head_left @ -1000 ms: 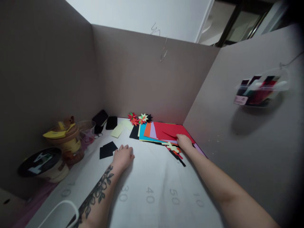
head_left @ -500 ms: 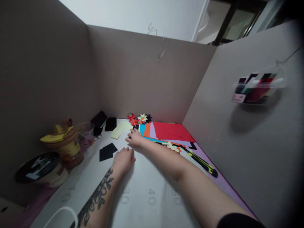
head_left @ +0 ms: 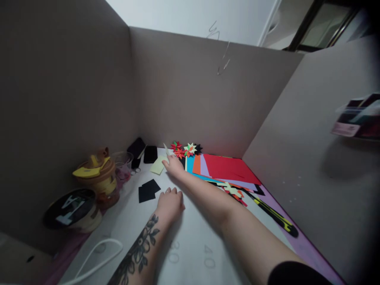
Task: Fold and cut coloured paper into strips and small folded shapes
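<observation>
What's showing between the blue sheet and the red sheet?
An orange sheet, then a lilac sheet, both partly covered, in the head view.

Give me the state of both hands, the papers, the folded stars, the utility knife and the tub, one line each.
Right hand: holding raised paper
Raised pale yellow paper: tilted up at the fingertips
Left hand: palm down, fingers curled
Black paper pieces: flat, overlapping
Lower pale yellow paper: lying flat
Coloured paper sheets: stacked, fanned, red on top
Folded paper stars: bunched together
Utility knife: lying down, blade unclear
Tub: lid on
</observation>
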Demonstrator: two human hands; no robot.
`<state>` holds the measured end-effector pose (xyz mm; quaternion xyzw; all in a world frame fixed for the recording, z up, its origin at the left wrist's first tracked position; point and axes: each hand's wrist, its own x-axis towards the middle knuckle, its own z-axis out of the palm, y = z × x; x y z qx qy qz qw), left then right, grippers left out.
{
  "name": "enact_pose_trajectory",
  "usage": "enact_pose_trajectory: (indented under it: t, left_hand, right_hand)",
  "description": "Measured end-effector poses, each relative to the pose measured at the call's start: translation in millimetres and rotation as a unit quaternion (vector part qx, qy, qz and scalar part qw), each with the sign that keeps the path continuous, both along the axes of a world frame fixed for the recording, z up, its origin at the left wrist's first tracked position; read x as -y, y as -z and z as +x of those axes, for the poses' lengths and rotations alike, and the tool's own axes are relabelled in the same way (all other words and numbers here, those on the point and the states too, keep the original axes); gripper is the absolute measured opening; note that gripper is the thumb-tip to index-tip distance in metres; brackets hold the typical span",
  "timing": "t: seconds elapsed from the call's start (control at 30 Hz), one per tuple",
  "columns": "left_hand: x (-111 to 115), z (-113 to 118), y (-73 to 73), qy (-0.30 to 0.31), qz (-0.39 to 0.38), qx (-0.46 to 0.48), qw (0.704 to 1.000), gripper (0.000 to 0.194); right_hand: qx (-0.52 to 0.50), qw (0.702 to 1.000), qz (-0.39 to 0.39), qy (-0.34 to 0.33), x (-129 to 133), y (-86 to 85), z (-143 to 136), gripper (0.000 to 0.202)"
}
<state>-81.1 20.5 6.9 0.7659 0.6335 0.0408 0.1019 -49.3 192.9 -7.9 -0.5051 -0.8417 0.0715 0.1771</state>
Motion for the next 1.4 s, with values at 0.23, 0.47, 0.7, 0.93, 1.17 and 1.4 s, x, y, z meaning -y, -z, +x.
enact_pose_trajectory:
  t: [0.23, 0.47, 0.7, 0.93, 1.17, 1.4]
  left_hand:
    - [-0.2, 2.8, 9.3, 0.012, 0.021, 0.020, 0.999, 0.042]
    - [3.2, 5.0, 3.3, 0.025, -0.007, 0.027, 0.999, 0.040]
    - [-7.3, -4.5, -0.3, -0.095, 0.044, 0.152, 0.983, 0.047]
    - [-25.5, -9.2, -1.0, -0.119, 0.019, 0.718, 0.686, 0.072]
    - [-22.3, -3.8, 7.6, -0.057, -0.028, 0.643, 0.763, 0.068]
    - [-11.1, 8.4, 24.4, 0.004, -0.103, 0.545, 0.832, 0.059]
  right_hand:
    - [0.071, 0.989, -0.003, -0.126, 19.6, -4.4, -37.1, 0.052]
    - [0.034, 0.993, -0.041, -0.102, 16.3, 9.8, -38.7, 0.031]
    - [-0.169, 0.984, -0.013, -0.058, 24.5, -26.0, 2.4, 0.036]
    - [-0.582, 0.789, -0.194, 0.009, 88.9, -13.1, 121.1, 0.027]
    - [-0.486, 0.858, -0.166, 0.026, 144.0, 18.2, 206.3, 0.041]
    - [-0.493, 0.839, -0.230, -0.002, 152.8, 23.3, 224.7, 0.042]
